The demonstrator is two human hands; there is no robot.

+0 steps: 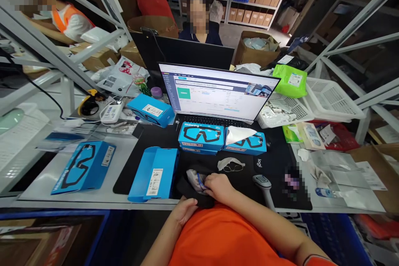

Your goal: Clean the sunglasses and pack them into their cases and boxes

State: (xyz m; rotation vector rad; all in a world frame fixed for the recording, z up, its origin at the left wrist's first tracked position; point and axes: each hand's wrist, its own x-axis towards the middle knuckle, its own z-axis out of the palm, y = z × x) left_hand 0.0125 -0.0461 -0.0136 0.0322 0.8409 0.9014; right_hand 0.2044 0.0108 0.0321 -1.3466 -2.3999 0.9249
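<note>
My right hand [220, 186] is closed in a pinch on a small blue-edged item over a black pouch [195, 193] at the desk's near edge. My left hand [184, 211] rests curled against the pouch's lower rim, gripping it. An open blue goggles box [156, 173] lies just left of the pouch. Two more blue goggles boxes [201, 136] sit ahead by the laptop [215, 95], one with a white sheet [239, 134] on it. A clear bag with thin glasses [231, 164] lies beyond my right hand.
A barcode scanner [262, 183] lies right of my hand on the black mat. Further blue boxes rest at left [84, 167] and behind [151, 110]. White baskets [330, 99], a green pack [290, 80] and papers crowd the right. A person [199, 20] sits opposite behind a monitor.
</note>
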